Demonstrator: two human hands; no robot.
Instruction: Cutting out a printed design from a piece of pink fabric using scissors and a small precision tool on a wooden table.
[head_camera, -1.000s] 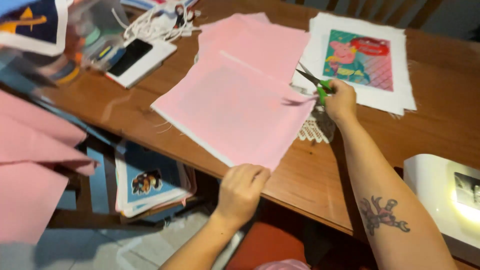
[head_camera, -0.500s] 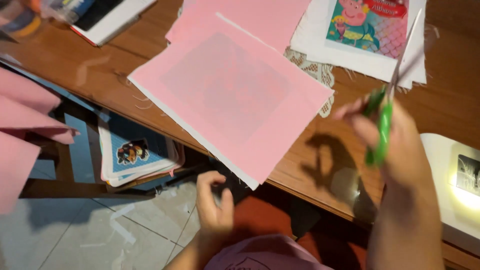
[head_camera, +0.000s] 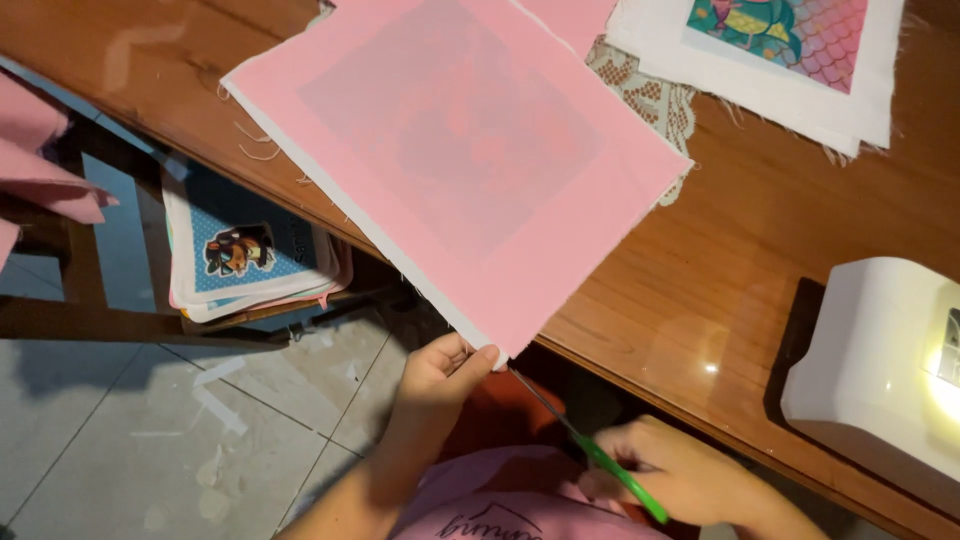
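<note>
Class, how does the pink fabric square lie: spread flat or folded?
Spread flat: the pink fabric square lies unfolded, its near corner overhanging the table.

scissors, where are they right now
In the head view the green-handled scissors sit low and right of centre in the right hand, blades pointing toward the pink fabric's corner pinched by the left hand.

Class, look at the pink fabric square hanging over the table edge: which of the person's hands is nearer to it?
Left. The left hand pinches the lower corner of the pink fabric square. The right hand sits lower and to the side, gripping green-handled scissors whose blade tips reach toward that corner.
</note>
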